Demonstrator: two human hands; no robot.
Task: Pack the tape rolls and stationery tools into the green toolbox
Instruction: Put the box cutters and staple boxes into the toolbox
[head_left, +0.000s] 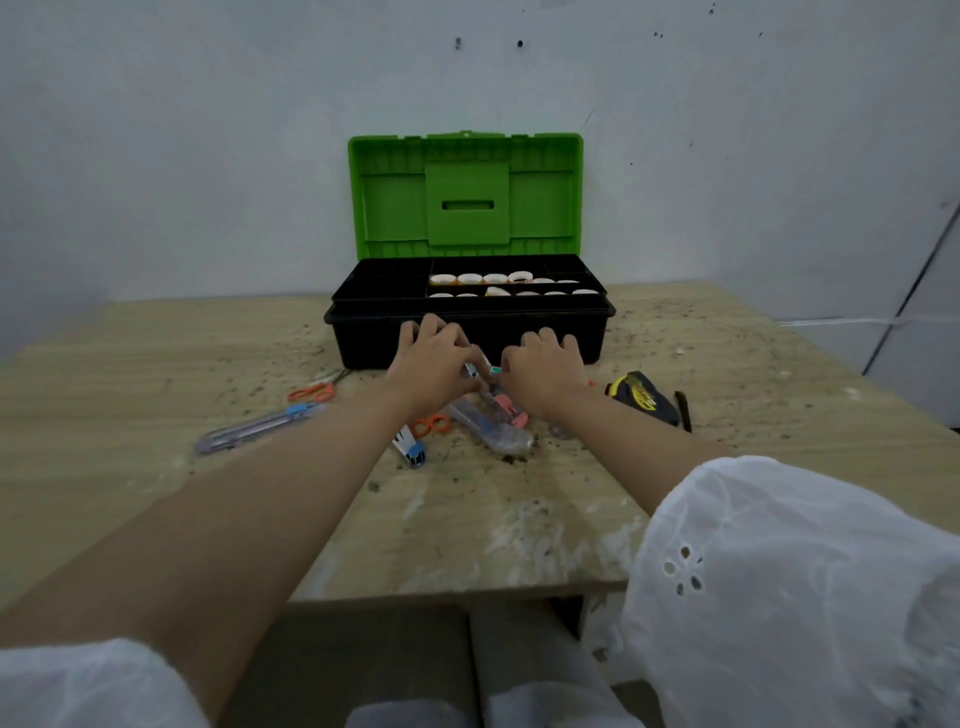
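Before the toolbox (363, 343), left hand (431, 358) and right hand (543, 370) pinch tools (471, 370).

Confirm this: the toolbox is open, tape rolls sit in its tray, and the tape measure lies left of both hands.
Wrong on one point: the head view shows the tape measure right of the right hand, not left. The toolbox is open and tape rolls sit in its tray.

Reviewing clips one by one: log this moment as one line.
toolbox: open, tape rolls inside | left hand, right hand: gripping small tools before box | scissors, tape measure: unpacked on table
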